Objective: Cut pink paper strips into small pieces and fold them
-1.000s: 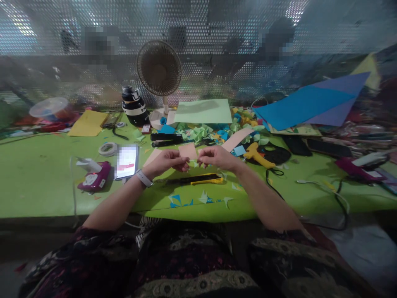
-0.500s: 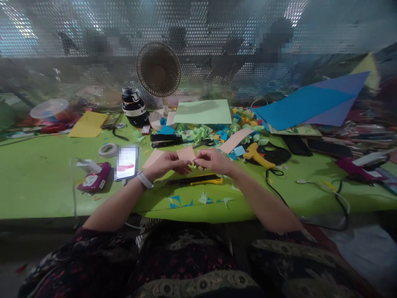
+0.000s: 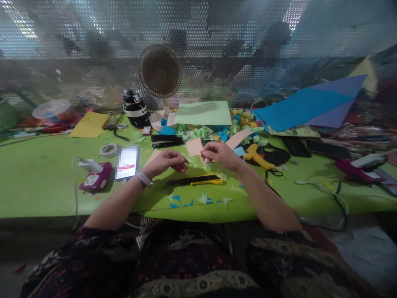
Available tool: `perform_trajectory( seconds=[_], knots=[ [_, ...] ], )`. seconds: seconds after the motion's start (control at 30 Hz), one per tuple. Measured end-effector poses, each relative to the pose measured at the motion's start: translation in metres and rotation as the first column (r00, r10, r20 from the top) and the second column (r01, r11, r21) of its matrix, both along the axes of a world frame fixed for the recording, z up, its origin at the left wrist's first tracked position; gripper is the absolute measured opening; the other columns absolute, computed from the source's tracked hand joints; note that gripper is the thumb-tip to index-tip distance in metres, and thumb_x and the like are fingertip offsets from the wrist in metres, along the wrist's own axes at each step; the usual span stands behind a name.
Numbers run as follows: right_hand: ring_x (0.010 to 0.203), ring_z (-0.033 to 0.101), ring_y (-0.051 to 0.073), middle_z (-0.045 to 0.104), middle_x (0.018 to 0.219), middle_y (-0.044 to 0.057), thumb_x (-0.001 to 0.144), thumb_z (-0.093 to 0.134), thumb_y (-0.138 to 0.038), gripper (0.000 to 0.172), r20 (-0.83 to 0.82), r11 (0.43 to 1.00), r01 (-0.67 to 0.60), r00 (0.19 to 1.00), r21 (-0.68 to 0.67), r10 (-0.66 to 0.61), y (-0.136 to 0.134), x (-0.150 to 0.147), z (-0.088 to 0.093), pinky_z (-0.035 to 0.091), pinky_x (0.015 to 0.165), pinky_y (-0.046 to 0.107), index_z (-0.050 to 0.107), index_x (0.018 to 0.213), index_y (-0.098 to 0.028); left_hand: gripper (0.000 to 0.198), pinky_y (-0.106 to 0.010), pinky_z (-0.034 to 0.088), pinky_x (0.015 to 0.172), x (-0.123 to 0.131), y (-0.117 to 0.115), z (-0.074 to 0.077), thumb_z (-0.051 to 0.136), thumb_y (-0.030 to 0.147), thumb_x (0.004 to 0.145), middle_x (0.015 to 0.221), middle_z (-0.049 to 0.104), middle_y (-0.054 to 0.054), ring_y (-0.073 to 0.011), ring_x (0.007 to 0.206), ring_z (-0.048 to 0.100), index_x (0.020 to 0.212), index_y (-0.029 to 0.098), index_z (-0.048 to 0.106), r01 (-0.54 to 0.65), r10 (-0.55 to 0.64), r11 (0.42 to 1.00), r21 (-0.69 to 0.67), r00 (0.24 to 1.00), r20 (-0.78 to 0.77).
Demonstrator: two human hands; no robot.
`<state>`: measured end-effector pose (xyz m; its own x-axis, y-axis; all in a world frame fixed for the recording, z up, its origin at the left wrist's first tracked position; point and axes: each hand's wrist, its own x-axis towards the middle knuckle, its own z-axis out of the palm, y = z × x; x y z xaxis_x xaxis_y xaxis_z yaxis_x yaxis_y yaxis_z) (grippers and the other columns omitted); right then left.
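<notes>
- Right hand point(image 3: 217, 154): thumb and fingertips pinched together on the edge of a peach paper square.
- Peach paper square point(image 3: 194, 147): held off the right fingertips, between the two hands and just beyond them.
- Left hand point(image 3: 173, 160): apart from the square, fingers loosely bent, thumb slightly clear of them; wristband point(image 3: 144, 178) at the wrist.
- Cutter point(image 3: 206, 179), yellow and black: lying just nearer the wearer than the hands.
- Peach sheet point(image 3: 153, 156): partly covered by the left hand.
- Stapler point(image 3: 166, 140), black: beyond the left hand.
- Peach strip point(image 3: 238, 138): beyond the right hand — a small blue paper piece point(image 3: 239, 151) beside it.
- Glue gun point(image 3: 258, 156), yellow: right of the right hand.
- Phone point(image 3: 127, 162), screen lit: left of the left wrist — tape roll point(image 3: 108, 150) near it.
- Pale green sheet point(image 3: 203, 112): farther back, right of the fan point(image 3: 159, 71).
</notes>
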<state>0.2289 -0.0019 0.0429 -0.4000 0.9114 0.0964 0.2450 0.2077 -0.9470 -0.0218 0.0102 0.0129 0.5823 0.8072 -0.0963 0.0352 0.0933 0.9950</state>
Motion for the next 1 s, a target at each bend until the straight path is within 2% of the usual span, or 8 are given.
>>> perform_trajectory(
  seconds=[0.1, 0.3, 0.43, 0.53, 0.63, 0.7, 0.87, 1.0],
  knots=[
    [0.057, 0.058, 0.011, 0.067, 0.068, 0.002, 0.077, 0.071, -0.043, 0.028, -0.014, 0.999, 0.034, 0.999, 0.009, -0.034, 0.001, 0.005, 0.003, 0.049, 0.056, 0.025, 0.062, 0.075, -0.017, 0.036, -0.027, 0.061, 0.064, -0.001, 0.004, -0.002, 0.081, 0.043, 0.074, 0.081, 0.077, -0.012, -0.0174, 0.068, 0.074, 0.088, 0.011, 0.072, -0.088, 0.089, 0.996, -0.029, 0.995, 0.033],
    [0.059, 0.059, 0.011, 0.066, 0.071, 0.001, 0.079, 0.070, -0.045, 0.029, 0.039, 0.992, -0.119, 0.992, -0.050, 0.121, -0.005, -0.010, -0.006, 0.049, 0.060, 0.027, 0.063, 0.079, -0.017, 0.041, -0.030, 0.062, 0.072, 0.006, 0.001, -0.005, 0.083, 0.048, 0.072, 0.079, 0.073, -0.004, -0.0146, 0.069, 0.071, 0.087, 0.013, 0.066, -0.178, 0.185, 0.982, -0.057, 0.970, 0.157],
    [0.064, 0.059, 0.014, 0.065, 0.071, 0.001, 0.085, 0.064, -0.046, 0.029, 0.234, 0.991, -0.126, 0.966, 0.053, 0.111, -0.009, -0.013, -0.006, 0.047, 0.062, 0.029, 0.063, 0.080, -0.018, 0.038, -0.025, 0.060, 0.070, 0.010, -0.002, -0.005, 0.086, 0.043, 0.067, 0.072, 0.066, 0.001, -0.0086, 0.063, 0.064, 0.075, 0.013, 0.064, -0.229, 0.227, 0.973, 0.000, 0.966, 0.125],
    [0.075, 0.060, 0.018, 0.068, 0.083, 0.005, 0.079, 0.073, -0.048, 0.032, 0.511, 0.956, -0.220, 0.855, 0.193, 0.093, -0.014, -0.010, -0.002, 0.044, 0.066, 0.030, 0.065, 0.085, -0.018, 0.039, -0.023, 0.059, 0.069, 0.010, -0.001, -0.003, 0.085, 0.045, 0.069, 0.065, 0.060, 0.003, -0.0063, 0.060, 0.058, 0.070, 0.014, 0.061, -0.294, 0.289, 0.956, 0.008, 0.945, 0.152],
    [0.086, 0.060, 0.023, 0.068, 0.098, 0.008, 0.074, 0.080, -0.044, 0.035, 0.723, 0.886, -0.433, 0.664, 0.165, 0.190, -0.020, -0.013, -0.005, 0.043, 0.069, 0.032, 0.066, 0.093, -0.019, 0.041, -0.021, 0.058, 0.066, 0.009, 0.000, -0.001, 0.082, 0.051, 0.070, 0.064, 0.055, 0.005, -0.0055, 0.058, 0.054, 0.071, 0.015, 0.061, -0.329, 0.327, 0.944, -0.016, 0.933, 0.152],
    [0.088, 0.059, 0.023, 0.067, 0.100, 0.009, 0.078, 0.076, -0.032, 0.023, 0.788, 0.855, -0.496, 0.584, 0.155, 0.196, -0.024, -0.018, -0.010, 0.043, 0.070, 0.033, 0.065, 0.092, -0.018, 0.044, -0.021, 0.058, 0.064, 0.009, 0.001, -0.002, 0.082, 0.054, 0.069, 0.064, 0.052, 0.005, -0.0054, 0.056, 0.052, 0.071, 0.016, 0.060, -0.335, 0.335, 0.942, -0.026, 0.930, 0.148],
    [0.084, 0.058, 0.023, 0.065, 0.099, 0.010, 0.074, 0.068, -0.018, 0.022, 0.820, 0.857, -0.489, 0.551, 0.165, 0.157, -0.032, -0.031, -0.018, 0.042, 0.068, 0.033, 0.060, 0.094, -0.017, 0.047, -0.019, 0.057, 0.059, 0.009, 0.001, -0.004, 0.083, 0.054, 0.067, 0.063, 0.048, 0.006, -0.0044, 0.054, 0.051, 0.069, 0.016, 0.056, -0.340, 0.342, 0.940, -0.044, 0.924, 0.171],
    [0.085, 0.059, 0.023, 0.066, 0.101, 0.010, 0.075, 0.060, -0.011, 0.022, 0.806, 0.871, -0.448, 0.581, 0.201, 0.114, -0.032, -0.026, -0.003, 0.041, 0.067, 0.032, 0.057, 0.095, -0.018, 0.050, -0.019, 0.057, 0.058, 0.009, 0.003, -0.001, 0.086, 0.055, 0.063, 0.060, 0.046, 0.007, -0.0040, 0.052, 0.051, 0.070, 0.016, 0.055, -0.416, 0.420, 0.907, -0.068, 0.876, 0.236]
  ],
)
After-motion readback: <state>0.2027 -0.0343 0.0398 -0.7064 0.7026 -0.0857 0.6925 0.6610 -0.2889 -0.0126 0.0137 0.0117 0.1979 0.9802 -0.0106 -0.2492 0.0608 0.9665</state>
